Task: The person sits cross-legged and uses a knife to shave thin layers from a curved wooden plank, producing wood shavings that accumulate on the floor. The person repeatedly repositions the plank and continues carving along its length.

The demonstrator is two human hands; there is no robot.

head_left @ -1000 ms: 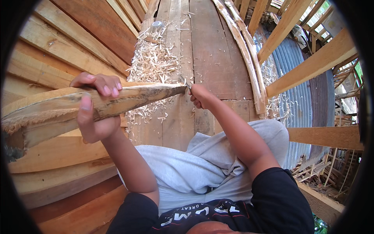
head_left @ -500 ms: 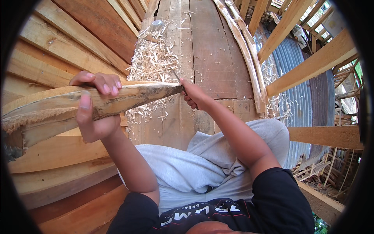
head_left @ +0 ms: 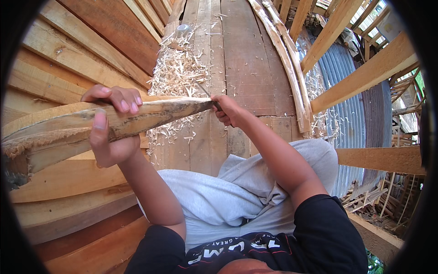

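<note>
A long, roughly hewn piece of wood [head_left: 155, 114] lies across in front of me, thick at the left and narrowing to a point at the right. Around its middle my left hand [head_left: 114, 118] is closed, thumb on the near side and fingers over the top. At the narrow tip my right hand [head_left: 226, 109] is closed on a knife [head_left: 204, 90]. The thin blade sticks out past the far side of the tip, angled up and left; most of the handle is hidden in my fist. Dark, bark-like patches run along the wood's near face.
Curled wood shavings [head_left: 175, 75] lie heaped on the plank floor [head_left: 246, 59], a small clear cup [head_left: 183, 30] behind them. Stacked boards [head_left: 68, 55] line the left. Long pale poles [head_left: 285, 55], wooden rails [head_left: 365, 75] and corrugated metal sheeting [head_left: 349, 96] are at the right.
The knife blade has tilted slightly to the left at the tip of the wood, with my right hand shifting very little. My left hand and the wood look almost unmoved.
</note>
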